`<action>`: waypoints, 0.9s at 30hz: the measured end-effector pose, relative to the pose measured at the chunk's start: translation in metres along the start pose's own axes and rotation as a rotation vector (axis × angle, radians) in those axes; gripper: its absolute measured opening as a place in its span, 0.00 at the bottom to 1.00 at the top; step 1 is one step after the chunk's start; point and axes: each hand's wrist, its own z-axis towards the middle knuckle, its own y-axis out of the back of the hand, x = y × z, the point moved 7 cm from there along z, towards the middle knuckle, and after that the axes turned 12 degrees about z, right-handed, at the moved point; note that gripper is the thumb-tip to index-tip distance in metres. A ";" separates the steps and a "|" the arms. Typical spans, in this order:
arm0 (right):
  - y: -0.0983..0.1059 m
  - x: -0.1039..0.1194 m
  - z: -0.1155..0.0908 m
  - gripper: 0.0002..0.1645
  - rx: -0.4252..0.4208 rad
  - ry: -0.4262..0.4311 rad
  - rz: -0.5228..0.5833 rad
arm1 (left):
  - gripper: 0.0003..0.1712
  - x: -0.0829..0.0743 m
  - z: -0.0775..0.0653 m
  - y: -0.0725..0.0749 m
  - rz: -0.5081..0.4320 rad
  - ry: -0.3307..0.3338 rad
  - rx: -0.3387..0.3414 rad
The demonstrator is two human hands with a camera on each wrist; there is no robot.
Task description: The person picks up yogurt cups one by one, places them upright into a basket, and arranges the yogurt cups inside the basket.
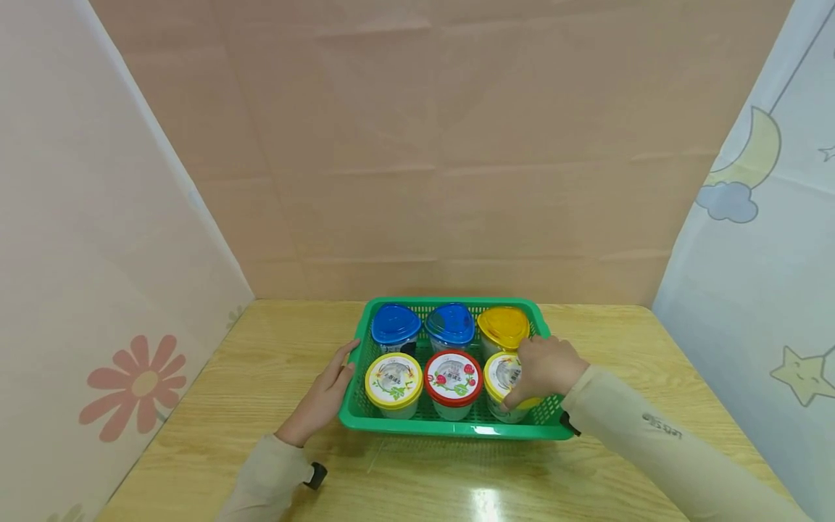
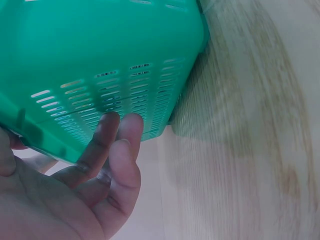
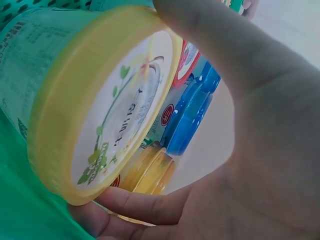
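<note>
A green plastic basket [image 1: 457,429] stands on the table with two rows of lidded tubs in it. At its left end my left hand [image 1: 326,397] holds the rim; in the left wrist view, bent fingers [image 2: 125,167] lie by the slotted outer wall. My right hand [image 1: 546,368] grips the front-right yellow-lidded tub [image 3: 125,100] across its lid, thumb on one edge and fingers on the opposite one. Beside it are a red-lidded tub [image 1: 454,378] and another yellow-lidded tub [image 1: 394,380]. Behind sit two blue-lidded tubs, left [image 1: 395,324] and middle [image 1: 450,324], and an amber-lidded tub [image 1: 504,328].
The wood-grain table [image 1: 261,362] extends to both sides of the basket. A plain tan backdrop [image 1: 424,159] rises behind it. Printed side panels stand left [image 1: 78,217] and right [image 1: 750,290].
</note>
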 end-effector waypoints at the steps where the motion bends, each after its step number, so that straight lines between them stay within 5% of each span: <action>1: 0.000 0.000 0.000 0.48 0.001 0.001 -0.001 | 0.27 0.000 0.000 0.000 0.000 -0.001 0.000; 20: 0.002 -0.004 -0.007 0.53 -0.039 0.008 0.075 | 0.27 -0.001 0.000 0.003 0.081 -0.012 0.004; 27: 0.023 -0.024 -0.016 0.35 -0.246 0.098 0.294 | 0.28 0.002 0.000 0.004 0.086 0.012 -0.025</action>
